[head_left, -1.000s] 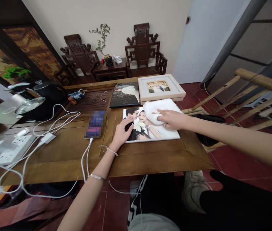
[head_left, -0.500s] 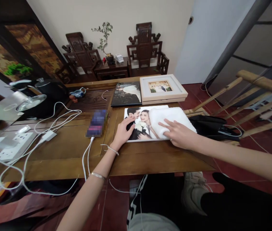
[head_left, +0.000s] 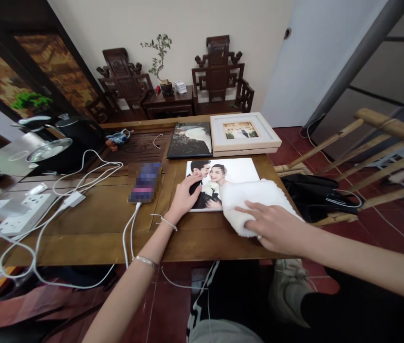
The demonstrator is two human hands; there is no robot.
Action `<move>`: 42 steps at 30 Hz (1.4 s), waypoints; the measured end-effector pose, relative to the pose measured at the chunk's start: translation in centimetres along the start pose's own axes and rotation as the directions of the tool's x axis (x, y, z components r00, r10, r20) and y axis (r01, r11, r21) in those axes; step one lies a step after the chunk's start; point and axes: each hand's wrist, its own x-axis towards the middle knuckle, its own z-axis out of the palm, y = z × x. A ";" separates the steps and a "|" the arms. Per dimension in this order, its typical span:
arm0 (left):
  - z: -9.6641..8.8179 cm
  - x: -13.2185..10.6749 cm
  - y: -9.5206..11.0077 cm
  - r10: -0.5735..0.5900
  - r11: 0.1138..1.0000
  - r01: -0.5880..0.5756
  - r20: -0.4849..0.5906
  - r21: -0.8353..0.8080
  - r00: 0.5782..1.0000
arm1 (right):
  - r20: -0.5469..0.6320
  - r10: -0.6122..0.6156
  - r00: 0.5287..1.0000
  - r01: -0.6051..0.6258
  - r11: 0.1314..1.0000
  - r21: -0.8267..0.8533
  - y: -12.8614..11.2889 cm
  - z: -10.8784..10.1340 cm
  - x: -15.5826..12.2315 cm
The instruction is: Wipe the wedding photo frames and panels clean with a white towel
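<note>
A flat wedding photo panel or album [head_left: 244,169] with white edges lies near the table's front edge; which of the two it is, I cannot tell. My left hand [head_left: 187,190] rests open on its left side, fingers stretched over the picture. A fluffy white cloth [head_left: 259,190] covers its lower right part and hangs past its near edge onto the table. With fingers bent into the fabric, my right hand [head_left: 273,226] holds the cloth from above. Behind lie a dark photo album [head_left: 191,140] and a pale wooden box [head_left: 246,147] with a framed picture on its top.
Left of my left hand is a phone [head_left: 145,183] on a white charging cable. A power strip [head_left: 26,214], tangled cables and a black kettle [head_left: 76,133] occupy the table's left side. A small blue-and-white teapot [head_left: 118,137] sits at the back. A bamboo chair [head_left: 390,126] stands at right.
My right hand has drawn the cloth toward me and slightly right, uncovering more of the picture's upper right. My left hand has stayed in place.
</note>
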 end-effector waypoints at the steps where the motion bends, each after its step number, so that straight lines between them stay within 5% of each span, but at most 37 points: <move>1: 0.0 0.0 0.0 -0.001 1.000 0.001 0.001 0.003 1.000 | -0.013 0.020 1.000 -0.020 1.000 0.016 0.7 -0.2 0.5; 11: -0.2 0.0 -0.1 -0.002 1.000 0.002 0.009 -0.009 1.000 | -0.003 0.072 0.997 -0.071 0.995 0.063 10.6 -0.1 7.2; 17: -0.1 0.0 -0.1 0.001 1.000 -0.001 0.017 -0.001 1.000 | 0.004 0.105 0.994 -0.105 0.992 0.071 12.8 0.5 8.3; 23: -0.1 -0.1 -0.3 0.010 1.000 -0.010 0.019 0.005 1.000 | -0.002 0.152 0.988 -0.152 0.985 0.080 10.3 0.5 7.6; 34: -0.1 -0.1 -0.1 0.014 1.000 -0.015 0.057 0.018 0.998 | 0.024 0.048 0.999 -0.051 0.991 0.120 -1.3 -0.2 1.4; 37: -0.1 -0.2 -0.2 0.009 1.000 -0.010 0.068 0.027 0.998 | 0.017 0.017 1.000 -0.019 0.993 0.119 -1.1 -0.7 1.7; 42: 0.0 -0.2 -0.6 0.035 0.998 -0.038 0.075 0.043 0.997 | -0.049 -0.011 0.999 0.015 0.997 0.080 2.7 -0.4 4.9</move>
